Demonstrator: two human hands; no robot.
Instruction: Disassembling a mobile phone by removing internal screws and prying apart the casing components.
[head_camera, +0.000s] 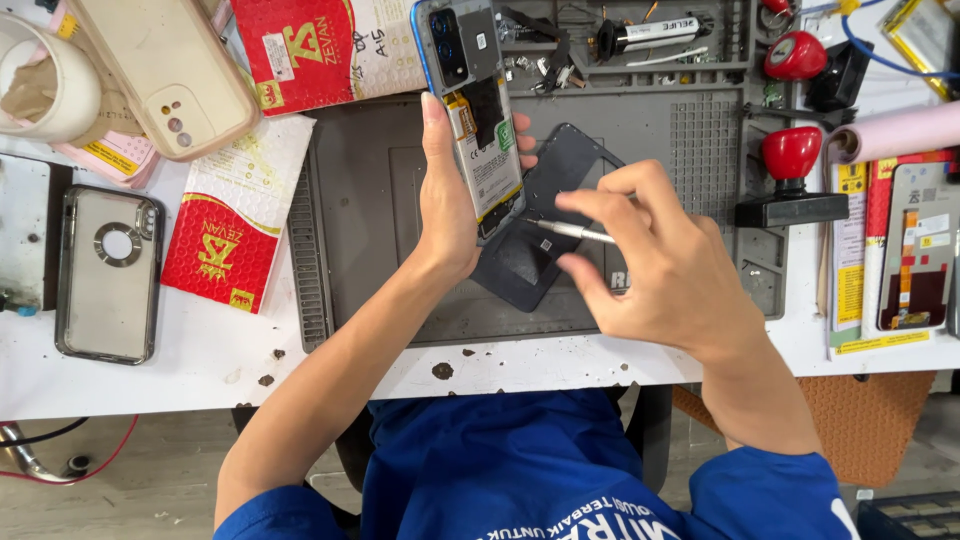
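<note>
The opened phone (478, 110), its back cover off so the battery and board show, is held tilted above the grey work mat (380, 200), its upper end reaching over the mat's far edge. The left hand (450, 200) is wrapped around the phone's lower half, thumb along the near side edge and fingertips curling round the far one. The right hand (655, 260) is closed in a pinch on a thin metal tool (575, 231), whose tip points at the phone's bottom end, touching it or just short of it; I cannot tell which. Under both hands the dark back cover (545, 215) lies flat on the mat, partly hidden. The mat's left part is bare. Farther out, red and white padded envelopes (225, 235) crowd the mat's left edge, a clear phone case (108, 272) lies near the table's left end, and a red-knobbed tool (792, 170) stands just right of the mat.
</note>
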